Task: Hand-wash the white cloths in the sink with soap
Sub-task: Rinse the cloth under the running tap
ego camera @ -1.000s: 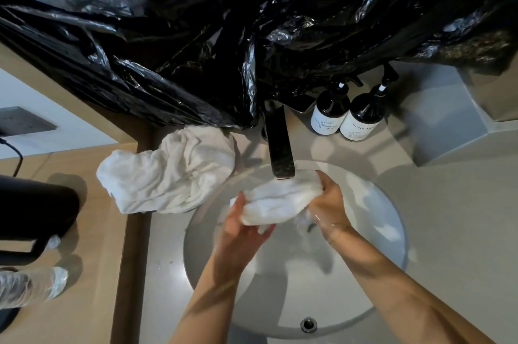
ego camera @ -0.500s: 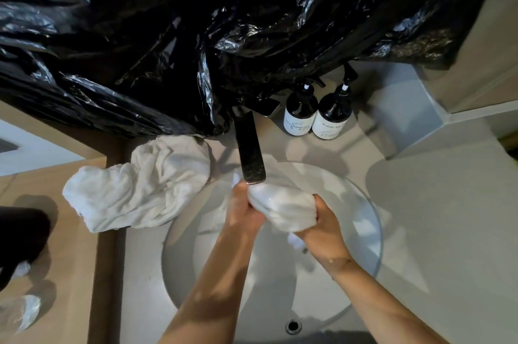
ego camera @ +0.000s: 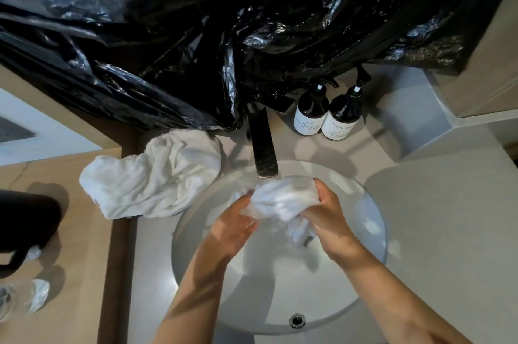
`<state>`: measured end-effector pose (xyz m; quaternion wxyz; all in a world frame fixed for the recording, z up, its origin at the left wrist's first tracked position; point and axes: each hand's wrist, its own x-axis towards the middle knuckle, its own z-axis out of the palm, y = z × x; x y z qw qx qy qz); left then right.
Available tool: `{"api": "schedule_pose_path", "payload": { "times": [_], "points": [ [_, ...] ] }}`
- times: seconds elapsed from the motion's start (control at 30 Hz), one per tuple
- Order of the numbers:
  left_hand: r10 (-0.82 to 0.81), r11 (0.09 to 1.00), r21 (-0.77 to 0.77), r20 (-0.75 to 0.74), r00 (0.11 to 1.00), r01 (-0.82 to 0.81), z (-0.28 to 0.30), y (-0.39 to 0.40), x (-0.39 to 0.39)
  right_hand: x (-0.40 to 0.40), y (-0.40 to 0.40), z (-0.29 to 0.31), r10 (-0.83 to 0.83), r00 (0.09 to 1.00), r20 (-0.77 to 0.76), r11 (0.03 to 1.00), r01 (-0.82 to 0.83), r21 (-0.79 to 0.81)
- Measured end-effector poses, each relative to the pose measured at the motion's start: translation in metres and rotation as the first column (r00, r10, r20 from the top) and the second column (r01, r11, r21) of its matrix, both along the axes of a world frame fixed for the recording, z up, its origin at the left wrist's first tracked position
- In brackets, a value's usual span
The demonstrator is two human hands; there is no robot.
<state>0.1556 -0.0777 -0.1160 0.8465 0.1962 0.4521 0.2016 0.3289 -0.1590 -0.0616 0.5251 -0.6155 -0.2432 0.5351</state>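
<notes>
Two dark pump bottles are standing side by side behind the sink, each wearing a white label. The right bottle (ego camera: pixel 340 116) is showing the printed words "Room M…", the rest curving out of sight around the side, with smaller lines beneath that are blurring too much to read. The left bottle (ego camera: pixel 310 114) is showing a small line of print and a mark on its label, both too small to make out.

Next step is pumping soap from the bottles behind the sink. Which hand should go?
Right. The right hand sits on the side of the soap bottles; the left hand would likely have to cross the faucet.
</notes>
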Motion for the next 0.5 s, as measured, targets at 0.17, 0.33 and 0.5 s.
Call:
{"api": "schedule_pose_path", "payload": {
  "times": [0.17, 0.33, 0.5],
  "points": [
    [-0.059, 0.995, 0.069, -0.122, 0.991, 0.067, 0.006, -0.016, -0.021, -0.004, 0.025, 0.010, 0.047, 0.998, -0.052, 0.996, -0.042, 0.080],
    [-0.008, 0.960, -0.279, -0.110, 0.994, -0.023, 0.012, -0.011, -0.032, -0.004, 0.041, 0.005, 0.152, 0.981, -0.122, 0.988, -0.148, 0.045],
    [-0.051, 0.981, -0.184, 0.051, 0.997, 0.059, 0.011, -0.021, -0.019, -0.015, 0.048, -0.006, 0.191, 0.973, -0.130, 0.971, -0.207, -0.119]
  ]
}}
